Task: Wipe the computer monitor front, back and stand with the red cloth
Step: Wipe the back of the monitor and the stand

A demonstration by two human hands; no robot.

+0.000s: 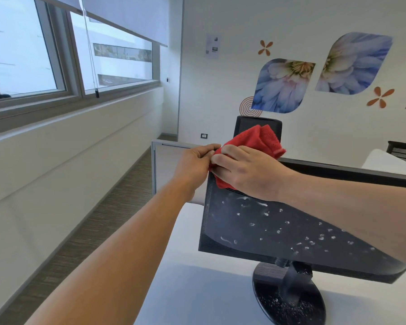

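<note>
A black computer monitor [267, 231] stands on a white desk, its dark screen speckled with white flecks and smears. Its round black stand [288, 301] is also dusted with white specks. A red cloth [256, 139] is bunched at the monitor's top left corner. My right hand [246, 170] presses the cloth against that corner, fingers wrapped over it. My left hand [195, 163] pinches the cloth's edge beside the same corner, thumb and fingers closed on it.
The white desk [197, 289] carries the monitor. A black office chair back [246, 125] rises behind the monitor. A grey partition panel [169, 156] stands at the desk's far left. Windows run along the left wall; striped carpet floor lies below them.
</note>
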